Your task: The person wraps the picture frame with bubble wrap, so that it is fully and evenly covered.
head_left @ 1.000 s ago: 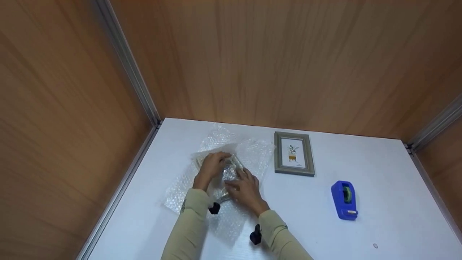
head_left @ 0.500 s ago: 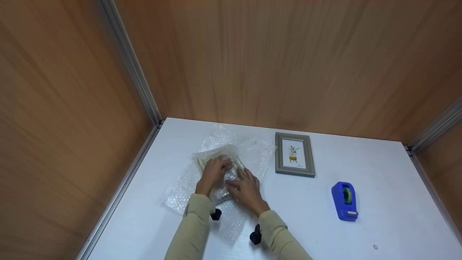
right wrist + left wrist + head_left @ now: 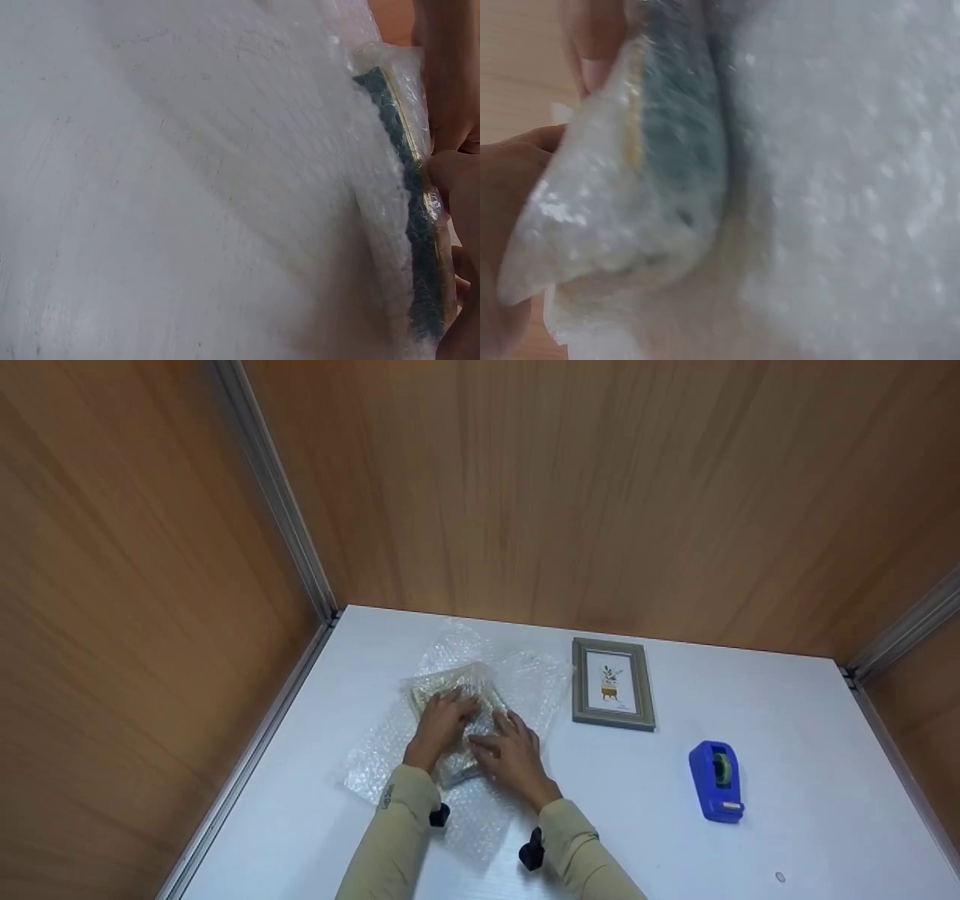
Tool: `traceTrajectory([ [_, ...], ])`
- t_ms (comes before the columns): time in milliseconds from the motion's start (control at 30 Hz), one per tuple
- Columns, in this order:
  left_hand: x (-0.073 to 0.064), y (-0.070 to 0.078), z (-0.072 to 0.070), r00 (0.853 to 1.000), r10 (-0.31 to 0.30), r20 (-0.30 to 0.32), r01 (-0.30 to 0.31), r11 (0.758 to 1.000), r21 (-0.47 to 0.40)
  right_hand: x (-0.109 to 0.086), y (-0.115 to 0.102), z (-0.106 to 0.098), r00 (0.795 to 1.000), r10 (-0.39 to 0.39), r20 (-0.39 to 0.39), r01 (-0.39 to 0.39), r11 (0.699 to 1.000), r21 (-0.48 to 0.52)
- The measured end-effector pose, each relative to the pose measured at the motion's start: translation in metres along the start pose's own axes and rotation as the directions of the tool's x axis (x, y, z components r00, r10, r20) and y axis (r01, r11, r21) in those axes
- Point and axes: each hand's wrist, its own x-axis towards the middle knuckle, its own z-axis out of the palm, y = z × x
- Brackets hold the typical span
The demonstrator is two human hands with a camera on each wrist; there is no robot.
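A sheet of bubble wrap (image 3: 529, 671) lies spread on the white table. Folded in part of it is a flat rectangular thing (image 3: 486, 694) that looks like a picture frame. Its dark teal side and gold edge show through the plastic in the left wrist view, where the wrapped side (image 3: 679, 142) is blurred, and in the right wrist view. My left hand (image 3: 441, 726) rests on top of the bundle, fingers slightly bent on the wrap. Beside it, my right hand (image 3: 511, 754) presses the bundle's right side with spread fingers. The hands cover much of the bundle.
A grey picture frame (image 3: 611, 682) with a potted-plant print lies right of the wrap. Farther right stands a blue tape dispenser (image 3: 716, 781). A small round spot (image 3: 780, 877) marks the table (image 3: 285, 780) at front right. Wooden panels (image 3: 562, 495) enclose the back and sides.
The raised flap of bubble wrap has come down flatter over the framed thing. My left hand has lowered slightly onto it; my right hand has hardly moved.
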Motion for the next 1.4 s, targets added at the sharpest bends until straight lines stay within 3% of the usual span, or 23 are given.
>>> traceTrajectory([
  [167, -0.002, -0.002, 0.003, 1.000, 0.007, 0.024, -0.008, 0.999, 0.036, -0.001, 0.002, -0.003, 1.000, -0.009, 0.019, 0.009, 1.000, 0.030],
  [433, -0.004, -0.004, 0.005, 1.000, -0.003, -0.007, 0.003, 0.999, 0.037, 0.001, -0.003, -0.010, 0.997, 0.020, 0.070, -0.019, 1.000, -0.012],
  [667, -0.006, -0.006, 0.013, 0.993, -0.063, -0.103, 0.059, 0.998, -0.034, 0.007, -0.009, -0.005, 0.996, 0.045, 0.080, -0.038, 0.995, -0.094],
  [833, -0.009, -0.006, 0.018, 0.982, -0.050, -0.182, 0.040, 0.998, -0.057, 0.009, -0.012, -0.001, 0.991, 0.068, 0.112, -0.057, 0.993, -0.105],
  [1000, -0.008, -0.006, 0.020, 0.976, -0.020, -0.218, 0.003, 0.997, -0.075, 0.011, -0.013, -0.003, 0.985, 0.066, 0.157, -0.049, 0.992, -0.114],
  [1233, -0.008, -0.007, 0.018, 0.974, 0.003, -0.227, -0.023, 0.996, -0.088, 0.015, -0.015, -0.007, 0.981, 0.057, 0.184, -0.030, 0.989, -0.143],
  [1400, -0.009, -0.006, 0.017, 0.980, -0.011, -0.200, -0.008, 0.996, -0.094, 0.016, -0.019, -0.007, 0.977, 0.059, 0.203, -0.025, 0.986, -0.163],
])
